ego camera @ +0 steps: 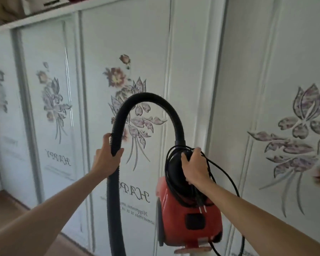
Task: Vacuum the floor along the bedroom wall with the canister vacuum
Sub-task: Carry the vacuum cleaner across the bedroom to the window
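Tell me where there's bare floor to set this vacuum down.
Bare wood floor shows at lower left, bordered by the wardrobe doors and the left forearm. Directly below the red canister is crowded: hose and looped power cord hang there, hiding the floor.

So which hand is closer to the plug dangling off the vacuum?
Right. The right hand grips the black top of the red vacuum with the coiled cord, just above the plug. The left hand holds the hose, off to the side.
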The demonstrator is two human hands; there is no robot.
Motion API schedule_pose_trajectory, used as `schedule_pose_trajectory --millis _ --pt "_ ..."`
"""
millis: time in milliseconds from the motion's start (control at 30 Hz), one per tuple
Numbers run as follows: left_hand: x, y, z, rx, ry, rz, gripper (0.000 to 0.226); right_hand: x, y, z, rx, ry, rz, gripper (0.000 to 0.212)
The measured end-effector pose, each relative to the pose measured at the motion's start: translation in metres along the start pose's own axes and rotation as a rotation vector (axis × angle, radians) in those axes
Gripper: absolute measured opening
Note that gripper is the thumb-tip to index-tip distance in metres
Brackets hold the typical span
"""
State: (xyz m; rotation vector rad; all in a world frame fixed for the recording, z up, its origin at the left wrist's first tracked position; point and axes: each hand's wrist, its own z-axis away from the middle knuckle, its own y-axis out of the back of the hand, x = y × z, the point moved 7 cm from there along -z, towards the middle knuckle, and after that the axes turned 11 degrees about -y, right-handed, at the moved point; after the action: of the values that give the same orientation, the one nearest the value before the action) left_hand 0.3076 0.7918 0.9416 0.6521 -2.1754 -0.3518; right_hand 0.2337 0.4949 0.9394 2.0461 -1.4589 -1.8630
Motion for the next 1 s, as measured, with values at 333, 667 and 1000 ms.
schedule_pose_trajectory --millis 333,667,1000 --pt "-0.147 0.11 -0.058 0.155 0.111 -0.086 0.051 -0.126 -0.176 -0.032 -0.195 0.161 -0.079 0.041" --pt "-0.246 0.233 -0.072 0.306 0.2 -0.245 0.053 -0.227 -0.335 -0.032 -0.422 0.259 -0.155 0.029" --pt "-0.315 0.286 -0.084 0.456 0.334 -0.527 0.054 -0.312 -0.505 -0.046 -0.658 0.382 -0.244 0.043"
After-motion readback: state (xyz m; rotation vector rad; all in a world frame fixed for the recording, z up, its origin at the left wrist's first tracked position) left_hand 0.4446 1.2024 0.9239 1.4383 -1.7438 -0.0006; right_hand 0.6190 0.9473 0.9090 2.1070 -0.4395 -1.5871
